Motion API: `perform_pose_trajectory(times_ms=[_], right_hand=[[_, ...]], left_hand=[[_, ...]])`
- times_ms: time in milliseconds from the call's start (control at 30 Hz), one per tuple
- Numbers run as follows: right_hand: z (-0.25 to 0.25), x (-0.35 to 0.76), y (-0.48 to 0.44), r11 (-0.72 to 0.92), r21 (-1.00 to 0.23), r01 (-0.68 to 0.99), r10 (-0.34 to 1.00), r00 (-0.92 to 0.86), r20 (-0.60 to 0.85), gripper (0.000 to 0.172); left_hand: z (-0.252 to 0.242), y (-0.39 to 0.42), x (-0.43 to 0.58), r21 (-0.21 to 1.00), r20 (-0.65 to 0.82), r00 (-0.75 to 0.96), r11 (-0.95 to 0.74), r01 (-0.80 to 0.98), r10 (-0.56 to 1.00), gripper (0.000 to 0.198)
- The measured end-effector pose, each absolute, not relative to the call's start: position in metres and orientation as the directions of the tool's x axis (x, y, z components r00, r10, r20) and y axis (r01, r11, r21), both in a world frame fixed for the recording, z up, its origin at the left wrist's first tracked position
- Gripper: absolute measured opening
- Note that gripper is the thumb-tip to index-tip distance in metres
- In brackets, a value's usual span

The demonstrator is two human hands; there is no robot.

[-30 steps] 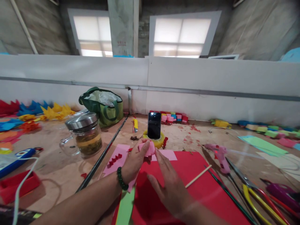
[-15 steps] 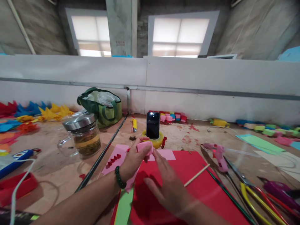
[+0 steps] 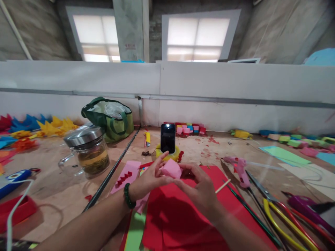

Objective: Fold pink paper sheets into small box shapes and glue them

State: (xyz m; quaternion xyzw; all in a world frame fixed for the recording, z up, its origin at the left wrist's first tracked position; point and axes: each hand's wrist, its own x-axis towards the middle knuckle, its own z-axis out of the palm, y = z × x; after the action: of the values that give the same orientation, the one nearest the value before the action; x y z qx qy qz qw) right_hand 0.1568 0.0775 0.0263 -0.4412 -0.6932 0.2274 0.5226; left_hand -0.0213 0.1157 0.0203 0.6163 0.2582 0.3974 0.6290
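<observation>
pink paper pc [image 3: 172, 168] btwn hands [image 3: 202, 190]

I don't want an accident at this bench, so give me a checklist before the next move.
1. Pink paper piece held between left hand and right hand: ok.
2. Glass mug covered by its lid: ok.
3. Scissors apart from both hands: ok.
4. Pink glue gun cool: cannot tell.
5. Red paper free of loose things: not ok, a wooden stick lies by its right edge, partly over it.
</observation>
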Motion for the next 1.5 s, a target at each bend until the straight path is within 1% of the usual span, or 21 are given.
perform_pose_trajectory(times_ms=[33,100,167,233,300,367,467,600,733,833,900,967,1033,1067,1133,1200,1267,1300,1333,1433,1500], right_hand=[[0.025,0.157,0.077,0.509,-0.767,0.390,0.844,-0.047,0.535,0.030],[0.023,0.157,0.077,0.505,-0.745,0.435,0.840,-0.051,0.539,0.031],[0.023,0.158,0.076,0.478,-0.729,0.491,0.857,-0.080,0.508,0.036],[0.024,0.159,0.078,0.416,-0.755,0.508,0.897,-0.089,0.434,0.043],[0.025,0.161,0.081,0.340,-0.834,0.435,0.939,-0.100,0.330,0.043],[0.025,0.163,0.086,0.269,-0.909,0.317,0.962,-0.143,0.235,0.041],[0.023,0.164,0.093,0.212,-0.947,0.240,0.969,-0.175,0.172,0.043],[0.022,0.163,0.094,0.214,-0.950,0.226,0.969,-0.174,0.177,0.044],[0.024,0.166,0.095,0.226,-0.945,0.237,0.959,-0.223,0.173,0.040],[0.022,0.172,0.101,0.200,-0.953,0.229,0.962,-0.232,0.146,0.037],[0.019,0.175,0.105,0.168,-0.960,0.225,0.967,-0.229,0.116,0.036],[0.015,0.175,0.106,0.164,-0.951,0.263,0.966,-0.238,0.101,0.034],[0.013,0.176,0.105,0.213,-0.912,0.349,0.954,-0.276,0.117,0.033],[0.013,0.177,0.103,0.248,-0.882,0.400,0.942,-0.313,0.123,0.036],[0.017,0.184,0.101,0.301,-0.822,0.484,0.923,-0.363,0.124,0.044],[0.027,0.198,0.101,0.306,-0.760,0.574,0.941,-0.303,0.150,0.045],[0.042,0.213,0.101,0.280,-0.661,0.696,0.958,-0.154,0.244,0.034],[0.049,0.220,0.102,0.270,-0.597,0.755,0.953,-0.121,0.278,0.029],[0.057,0.225,0.102,0.274,-0.543,0.794,0.954,-0.151,0.260,0.027],[0.068,0.229,0.106,0.301,-0.427,0.853,0.953,-0.288,0.095,0.024],[0.063,0.227,0.113,0.287,-0.348,0.893,0.955,-0.293,0.035,0.027]], left_hand=[[0.020,0.115,-0.019,0.976,0.112,0.543,0.010,-0.217,0.832,0.077],[0.020,0.114,-0.014,0.961,0.032,0.511,0.114,-0.252,0.859,0.066],[0.023,0.113,-0.010,0.956,-0.002,0.463,0.137,-0.259,0.886,0.058],[0.028,0.114,-0.010,0.965,-0.012,0.434,0.125,-0.232,0.901,0.050],[0.031,0.115,-0.012,0.977,-0.016,0.435,0.107,-0.186,0.900,0.045],[0.032,0.116,-0.014,0.984,-0.006,0.456,0.085,-0.154,0.890,0.043],[0.029,0.118,-0.016,0.986,0.042,0.484,0.042,-0.161,0.874,0.043],[0.021,0.120,-0.017,0.980,0.093,0.513,0.013,-0.198,0.853,0.051],[0.019,0.121,-0.018,0.990,0.051,0.548,0.031,-0.140,0.835,0.051],[0.022,0.121,-0.020,0.994,0.013,0.582,0.051,-0.093,0.813,0.065],[0.025,0.122,-0.022,0.997,-0.003,0.547,0.043,-0.059,0.837,0.065],[0.026,0.124,-0.024,1.000,0.003,0.470,-0.003,0.000,0.883,0.058],[0.024,0.127,-0.026,0.986,0.053,0.459,-0.120,0.118,0.887,0.059],[0.023,0.128,-0.027,0.960,0.089,0.489,-0.205,0.191,0.868,0.060],[0.019,0.128,-0.029,0.873,0.136,0.578,-0.373,0.313,0.805,0.055],[0.017,0.127,-0.031,0.794,0.149,0.634,-0.474,0.381,0.759,0.046],[0.016,0.127,-0.033,0.747,0.157,0.635,-0.511,0.425,0.757,0.046],[0.016,0.128,-0.035,0.734,0.163,0.620,-0.514,0.444,0.768,0.047],[0.016,0.129,-0.036,0.728,0.165,0.602,-0.508,0.460,0.781,0.046],[0.015,0.137,-0.038,0.763,0.154,0.524,-0.437,0.475,0.838,0.041],[0.015,0.144,-0.040,0.791,0.205,0.427,-0.406,0.458,0.881,0.034]])
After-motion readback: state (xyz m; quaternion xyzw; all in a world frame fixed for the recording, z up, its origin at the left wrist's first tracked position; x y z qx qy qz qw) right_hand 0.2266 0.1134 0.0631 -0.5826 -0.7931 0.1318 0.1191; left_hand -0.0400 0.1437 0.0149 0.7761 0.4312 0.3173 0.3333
